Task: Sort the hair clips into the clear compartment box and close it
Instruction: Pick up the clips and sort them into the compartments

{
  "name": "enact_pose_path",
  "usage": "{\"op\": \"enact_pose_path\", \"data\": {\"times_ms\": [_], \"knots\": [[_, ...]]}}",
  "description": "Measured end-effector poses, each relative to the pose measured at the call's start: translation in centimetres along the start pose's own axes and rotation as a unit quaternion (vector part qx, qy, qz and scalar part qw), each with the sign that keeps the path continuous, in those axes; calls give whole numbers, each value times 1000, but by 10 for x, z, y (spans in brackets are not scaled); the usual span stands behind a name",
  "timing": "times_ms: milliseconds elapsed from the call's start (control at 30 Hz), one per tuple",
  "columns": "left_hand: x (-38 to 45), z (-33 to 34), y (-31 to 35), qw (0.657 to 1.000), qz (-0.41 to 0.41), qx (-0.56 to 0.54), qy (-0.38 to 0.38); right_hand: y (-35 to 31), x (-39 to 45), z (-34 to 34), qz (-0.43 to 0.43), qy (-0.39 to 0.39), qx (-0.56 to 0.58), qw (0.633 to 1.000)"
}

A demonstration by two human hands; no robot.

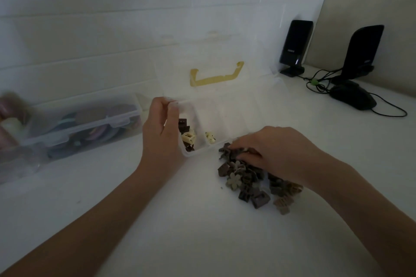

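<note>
The clear compartment box (pixel 238 108) lies open on the white table, its lid with a yellow handle (pixel 216 75) leaning back against the wall. Its leftmost compartment holds several brown and cream hair clips (pixel 186 135); the one beside it holds a cream clip (pixel 210 137). My left hand (pixel 162 128) grips the box's left front corner. A pile of brown and beige hair clips (pixel 252 184) lies on the table just in front of the box. My right hand (pixel 270 150) rests on the pile's far edge, fingers curled down onto dark clips.
A clear latched storage box (pixel 78 126) with coloured items stands at the left against the wall. Two black speakers (pixel 295 47) (pixel 362 51), a black mouse (pixel 353 96) and cables sit at the back right.
</note>
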State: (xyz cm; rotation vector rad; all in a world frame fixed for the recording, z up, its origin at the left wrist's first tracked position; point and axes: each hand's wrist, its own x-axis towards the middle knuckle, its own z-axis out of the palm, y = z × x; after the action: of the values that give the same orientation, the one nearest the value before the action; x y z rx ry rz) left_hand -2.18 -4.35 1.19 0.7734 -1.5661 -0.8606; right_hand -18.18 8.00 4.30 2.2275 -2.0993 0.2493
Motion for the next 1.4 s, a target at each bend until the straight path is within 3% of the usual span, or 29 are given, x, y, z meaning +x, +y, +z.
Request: {"op": "enact_pose_path", "data": {"times_ms": [300,400,567,767,1000,1300,1400], "knots": [[1,-2,-5,1000,17,12,2,-5,1,8,-4,70,29,997],[3,-2,-5,1000,15,8,1,-6,4,11,8,103,131,986],[2,-3,-5,1000,15,4,-3,-11,2,11,33,177,356,917],[0,-3,-4,1000,18,10,-1,-14,4,10,46,173,515,838],[1,-4,-4,1000,17,10,-6,-16,6,10,10,200,537,820],[0,-4,-5,999,29,16,-6,-21,6,18,-15,236,513,825],[0,-4,-7,999,37,9,-11,-23,5,20,-6,254,471,844]]}}
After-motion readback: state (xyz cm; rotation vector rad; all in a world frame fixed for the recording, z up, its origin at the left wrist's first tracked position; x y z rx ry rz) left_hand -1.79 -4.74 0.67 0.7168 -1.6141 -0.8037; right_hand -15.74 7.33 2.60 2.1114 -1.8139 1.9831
